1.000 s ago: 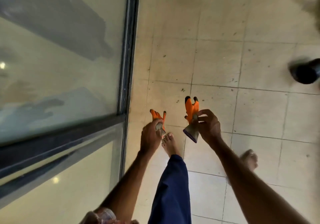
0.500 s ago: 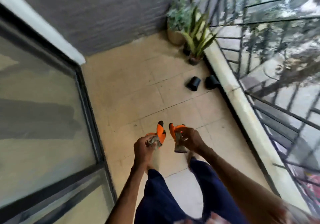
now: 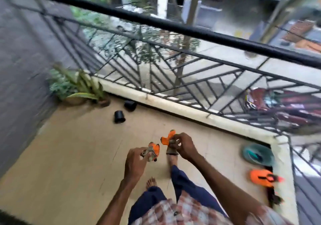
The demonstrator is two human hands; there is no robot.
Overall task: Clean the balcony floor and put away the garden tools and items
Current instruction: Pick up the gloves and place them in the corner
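Observation:
My left hand (image 3: pixel 134 162) grips an orange and grey garden glove (image 3: pixel 153 150) by its cuff. My right hand (image 3: pixel 183 146) holds the matching second glove (image 3: pixel 167 140), its orange fingers pointing up and left. Both gloves hang close together above the beige tiled balcony floor (image 3: pixel 78 155), in front of my bare feet and blue trousers. The whole view is blurred by motion.
Two small black pots (image 3: pixel 119 117) (image 3: pixel 130 105) lie on the floor near the potted plants (image 3: pixel 78 89) in the far left corner. A black metal railing (image 3: pixel 173 64) on a low white kerb runs across. A teal dish (image 3: pixel 257 154) and an orange object (image 3: pixel 264 177) sit at the right corner.
The view has swung right from the glass door towards the railing and street. Both hands still hold the gloves, now drawn a little closer together.

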